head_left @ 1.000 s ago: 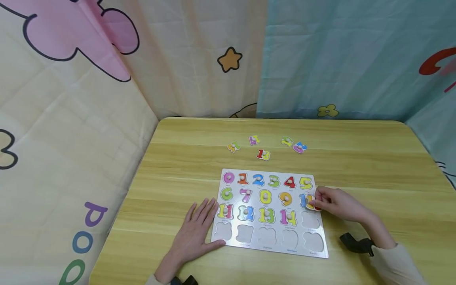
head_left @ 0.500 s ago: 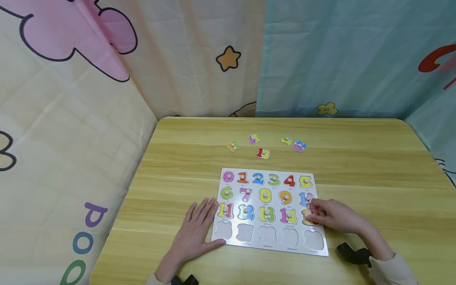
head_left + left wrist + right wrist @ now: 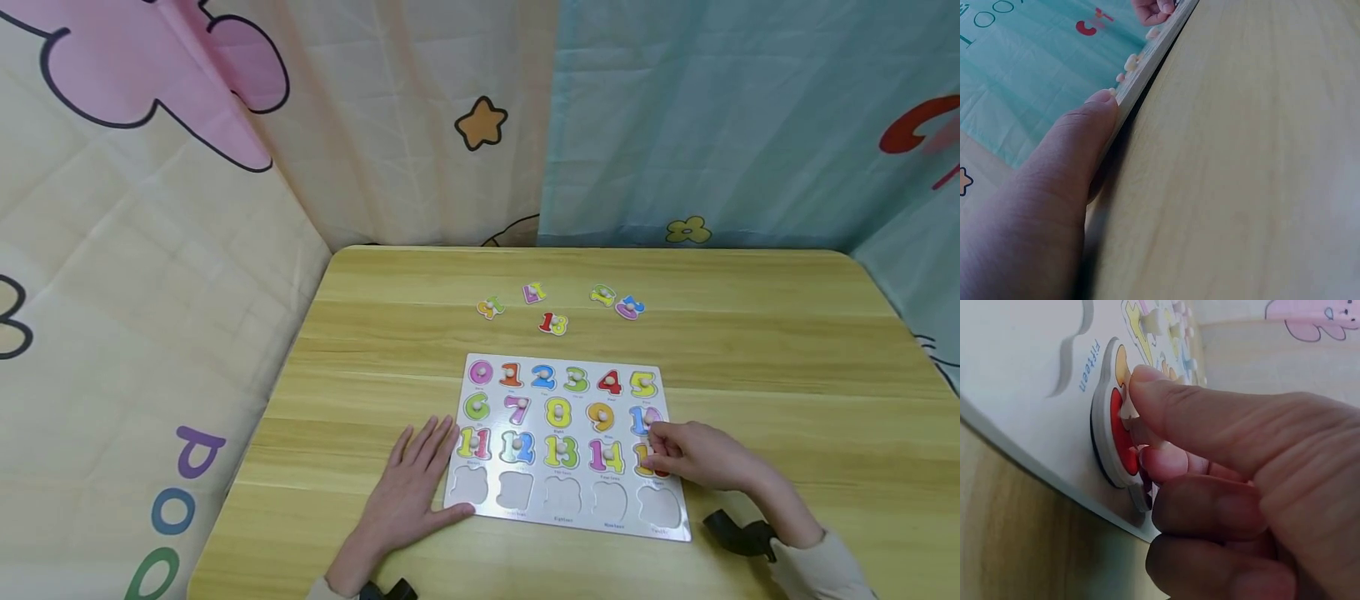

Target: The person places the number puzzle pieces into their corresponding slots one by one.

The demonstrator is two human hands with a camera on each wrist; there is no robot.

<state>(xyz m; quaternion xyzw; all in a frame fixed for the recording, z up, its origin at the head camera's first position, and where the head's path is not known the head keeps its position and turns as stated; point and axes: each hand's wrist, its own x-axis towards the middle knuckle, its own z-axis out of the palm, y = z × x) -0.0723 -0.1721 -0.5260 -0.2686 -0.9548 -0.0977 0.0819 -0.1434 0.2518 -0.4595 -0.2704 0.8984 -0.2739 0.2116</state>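
Observation:
A white number puzzle board point(image 3: 540, 500) lies on the table, with knobbed pieces 0 to 14 in its upper rows. My right hand point(image 3: 705, 454) pinches the knob of an orange and red number 15 piece point(image 3: 1124, 431) between thumb and forefinger. In the right wrist view the piece stands slightly raised and tilted over its slot, beside the printed word "Fifteen". My left hand point(image 3: 408, 483) lies with straight fingers along the board's left edge, thumb at the lower left corner. The right fingers partly hide the piece in the head view.
Several loose number pieces lie behind the board: a red and yellow piece point(image 3: 553, 323), an orange and green piece point(image 3: 491, 307), a purple and yellow one point(image 3: 534, 292), a green and yellow one point(image 3: 602, 294) and a blue and purple one point(image 3: 629, 307). Bare recesses line the board's bottom row.
My right hand has carried the 15 piece from over the 10 down toward the slot below it, then shifted only slightly. The left hand has stayed in place.

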